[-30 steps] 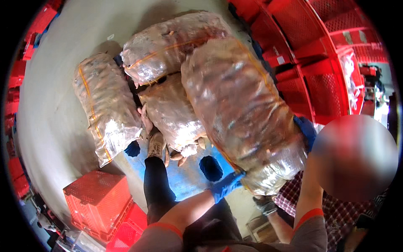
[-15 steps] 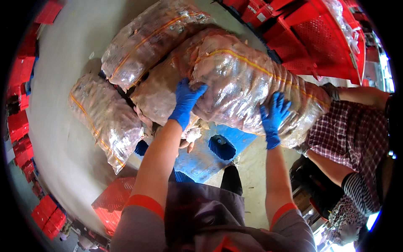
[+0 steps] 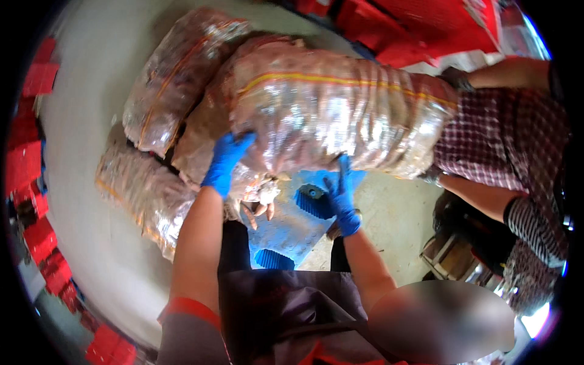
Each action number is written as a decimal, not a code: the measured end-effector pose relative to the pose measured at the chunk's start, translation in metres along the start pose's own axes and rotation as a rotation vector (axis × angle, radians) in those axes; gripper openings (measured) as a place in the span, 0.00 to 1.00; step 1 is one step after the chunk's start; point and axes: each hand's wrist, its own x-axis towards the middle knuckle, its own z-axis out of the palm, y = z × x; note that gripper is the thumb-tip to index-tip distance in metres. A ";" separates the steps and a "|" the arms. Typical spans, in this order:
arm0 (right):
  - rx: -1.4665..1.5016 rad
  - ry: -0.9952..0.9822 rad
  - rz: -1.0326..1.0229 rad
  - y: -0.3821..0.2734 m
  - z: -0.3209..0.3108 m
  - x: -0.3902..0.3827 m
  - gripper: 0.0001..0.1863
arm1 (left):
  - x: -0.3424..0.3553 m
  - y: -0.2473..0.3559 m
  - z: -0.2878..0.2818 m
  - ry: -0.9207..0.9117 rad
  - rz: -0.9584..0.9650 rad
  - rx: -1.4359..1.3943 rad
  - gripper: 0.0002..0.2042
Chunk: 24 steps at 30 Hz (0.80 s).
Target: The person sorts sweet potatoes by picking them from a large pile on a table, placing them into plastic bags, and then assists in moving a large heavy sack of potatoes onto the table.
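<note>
A long clear plastic sack (image 3: 328, 115) with a yellow-orange stripe, packed with pinkish-brown lumps, lies across other sacks and over a blue plastic pallet (image 3: 286, 225). My blue-gloved left hand (image 3: 228, 163) is closed on its near left part, fingers bunched against the plastic. My right hand (image 3: 342, 201), also blue-gloved, is open at the sack's near edge, thumb apart and fingertips at the plastic. At the sack's right end, a co-worker's dark-gloved hand (image 3: 455, 78) holds the far corner, and the other gloved hand (image 3: 432, 175) is under the near corner.
Two similar sacks lie on the left: an upper sack (image 3: 176, 79) and a lower sack (image 3: 146, 188). Knobbly brown pieces (image 3: 261, 207) show by the pallet. Red crates (image 3: 420, 30) stand at the far right, and more red crates (image 3: 24, 164) line the left. The co-worker wears a checked apron (image 3: 493, 134).
The long sack has shifted left and turned more level, with the co-worker's hands moving along. My right hand has slid from its top to its near edge. My left hand has moved left.
</note>
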 end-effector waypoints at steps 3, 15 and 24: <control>0.103 -0.100 0.150 0.038 -0.023 -0.089 0.18 | 0.001 0.002 -0.004 0.094 -0.113 -0.112 0.16; 0.161 -0.302 0.492 0.058 -0.146 -0.254 0.15 | -0.150 -0.060 0.082 -0.220 -0.470 -0.509 0.11; 1.788 0.094 1.021 0.001 -0.078 -0.279 0.28 | -0.331 -0.077 0.193 -0.645 -1.024 -0.462 0.08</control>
